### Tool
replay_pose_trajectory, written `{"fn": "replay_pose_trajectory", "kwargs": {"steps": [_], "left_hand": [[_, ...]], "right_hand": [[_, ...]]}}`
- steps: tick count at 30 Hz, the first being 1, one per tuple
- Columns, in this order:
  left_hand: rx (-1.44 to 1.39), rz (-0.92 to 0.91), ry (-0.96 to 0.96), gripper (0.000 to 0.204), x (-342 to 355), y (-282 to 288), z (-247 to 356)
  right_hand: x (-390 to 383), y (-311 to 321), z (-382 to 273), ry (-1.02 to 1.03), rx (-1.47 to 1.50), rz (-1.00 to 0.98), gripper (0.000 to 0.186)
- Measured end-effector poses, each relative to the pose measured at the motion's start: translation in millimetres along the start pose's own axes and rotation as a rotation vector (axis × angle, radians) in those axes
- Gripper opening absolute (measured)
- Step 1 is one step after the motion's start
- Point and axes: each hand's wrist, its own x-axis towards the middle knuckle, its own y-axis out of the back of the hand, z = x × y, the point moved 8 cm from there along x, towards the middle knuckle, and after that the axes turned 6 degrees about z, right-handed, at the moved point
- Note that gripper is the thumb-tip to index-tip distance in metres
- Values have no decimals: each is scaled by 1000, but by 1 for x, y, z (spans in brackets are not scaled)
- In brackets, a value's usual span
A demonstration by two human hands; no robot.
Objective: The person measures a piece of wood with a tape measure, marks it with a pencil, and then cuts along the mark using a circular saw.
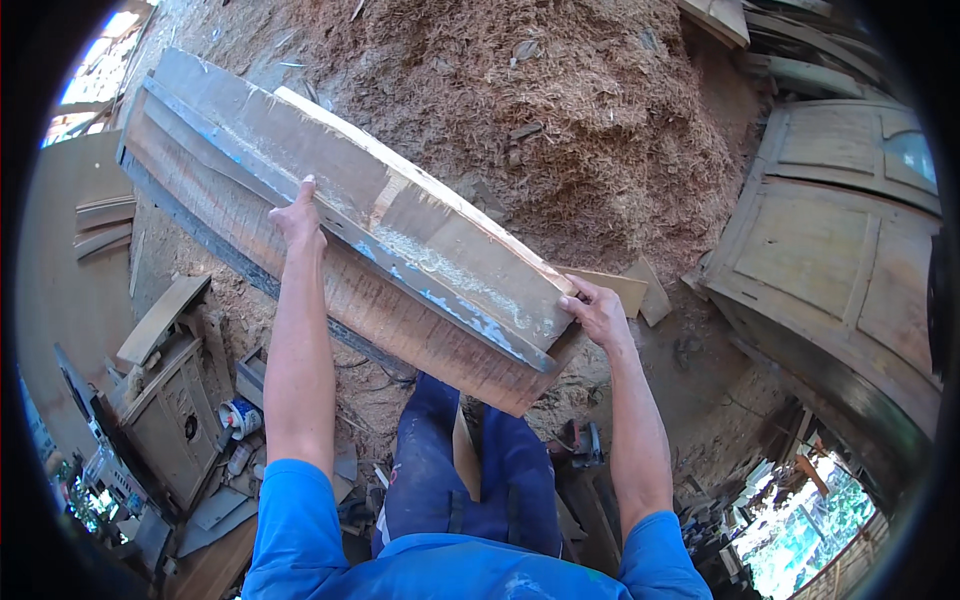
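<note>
In front of me a long plank (440, 235) lies diagonally, from far left to near right. Its far edge is pale, rough and splintery, and sawdust is scattered over its face. Along its near side runs a dark strip (440, 297) with blue paint flecks. Below that shows a brown ribbed wooden surface (390, 325); how these parts join I cannot tell. My left hand (300, 218) is closed at the near edge, midway along, thumb up and the other fingers partly hidden. At the right end, my right hand (598, 312) grips the plank's corner, thumb on top.
A large heap of wood shavings (570, 120) lies beyond the plank. To the right stands a panelled wooden cabinet (810, 250). Offcuts, a small panelled door (180, 420) and a white-and-blue can (240, 415) lie at the left. A thin board (615, 290) sits beyond my right hand.
</note>
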Motion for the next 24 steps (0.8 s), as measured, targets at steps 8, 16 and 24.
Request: {"fn": "replay_pose_trajectory", "kwargs": {"steps": [8, 16, 24], "left_hand": [[-7, -25, 33, 107, -13, 1, 6], [27, -6, 41, 104, -17, 4, 11], [-28, -19, 30, 110, -2, 2, 3]], "right_hand": [[0, -3, 9, -37, 75, -8, 55], [0, -2, 3, -27, 66, -5, 55], [-5, -3, 5, -26, 62, 46, 61]]}}
